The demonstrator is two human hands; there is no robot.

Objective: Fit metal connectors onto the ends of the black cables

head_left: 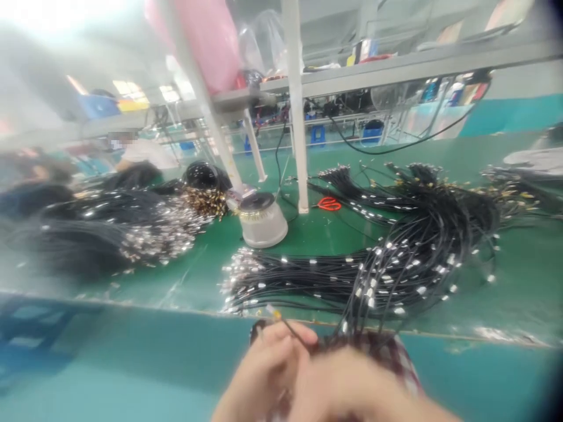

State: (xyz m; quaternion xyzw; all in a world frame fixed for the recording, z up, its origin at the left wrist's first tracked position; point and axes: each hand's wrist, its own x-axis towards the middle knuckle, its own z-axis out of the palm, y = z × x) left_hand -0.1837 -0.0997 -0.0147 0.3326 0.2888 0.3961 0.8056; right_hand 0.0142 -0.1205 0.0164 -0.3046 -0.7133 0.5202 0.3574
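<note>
Both my hands are low at the bottom middle, close together and blurred. My left hand [264,369] has its fingers curled round a thin black cable [290,328] with a small yellow tip that sticks up toward the table edge. My right hand [352,387] lies just right of it, close to the camera; its fingers are smeared. Right above them a large bundle of black cables with silver connectors [352,275] is spread over the green table [519,275].
A white round container [263,220] stands mid-table by a white post [297,117]. Red scissors [329,203] lie behind it. More cable heaps [123,228] lie at the left, where another person [136,152] sits. A shelf [396,67] runs overhead.
</note>
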